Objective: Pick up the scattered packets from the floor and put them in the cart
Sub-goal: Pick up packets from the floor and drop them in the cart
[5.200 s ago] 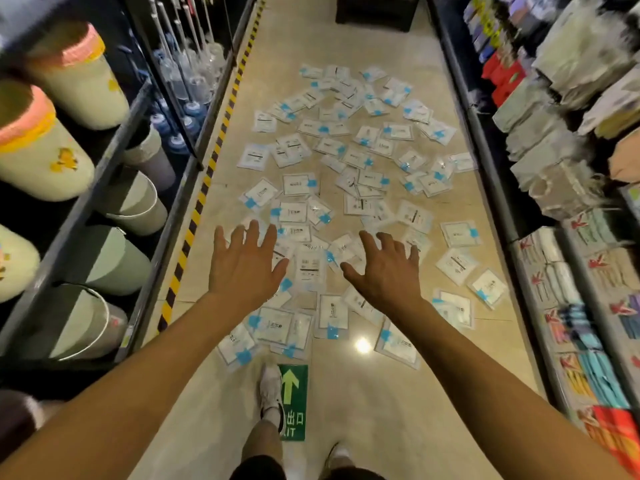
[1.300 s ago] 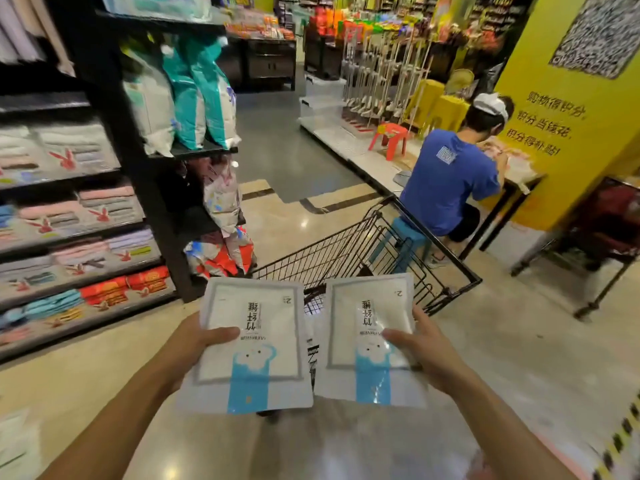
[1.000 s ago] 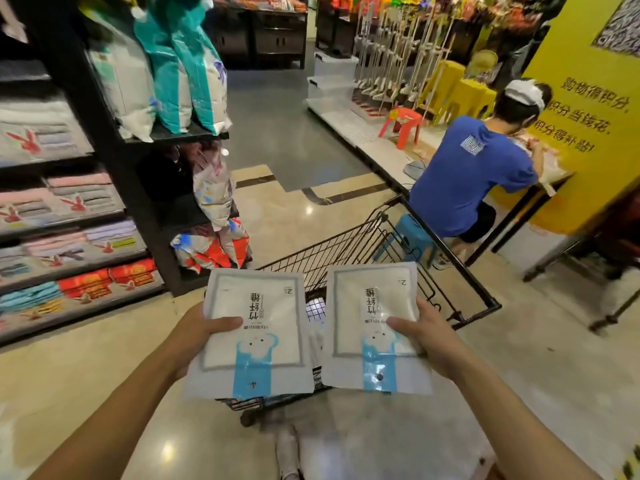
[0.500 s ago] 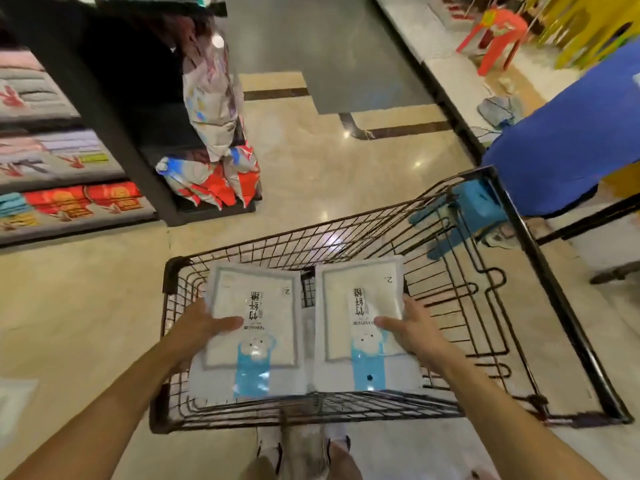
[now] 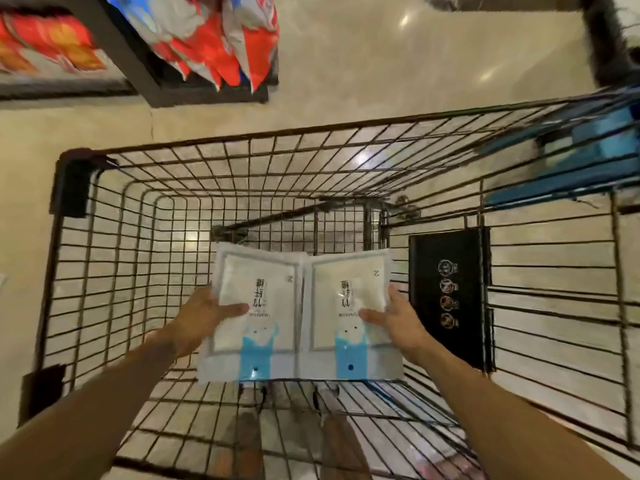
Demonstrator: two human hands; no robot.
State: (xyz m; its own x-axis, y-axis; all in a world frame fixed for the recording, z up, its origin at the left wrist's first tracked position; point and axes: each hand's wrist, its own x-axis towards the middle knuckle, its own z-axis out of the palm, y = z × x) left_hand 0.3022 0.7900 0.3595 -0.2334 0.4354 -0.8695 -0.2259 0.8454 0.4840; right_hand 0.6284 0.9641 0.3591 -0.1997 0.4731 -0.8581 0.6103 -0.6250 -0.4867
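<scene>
Both grips are closed, each on one packet. My left hand pinches the left packet at its outer left edge, thumb laid flat across the printed face and fingers hidden beneath. My right hand holds the right packet the same way at its outer right edge.

The packets lie face up and side by side, their inner edges meeting along the midline between my hands. Each long axis runs straight away from me, blue-printed end nearest and plain end farthest. Each packet therefore extends inward from its own grip, and neither hand is nearer to the other's packet.

Both are held inside the rim of the cart, over its wire bottom and just left of a black panel standing in the basket. I cannot tell whether their undersides touch the wire. I judge that the deposit needs only the thumbs lifted, since the landing place lies directly below. A tilted release could slide the right packet against the panel.
</scene>
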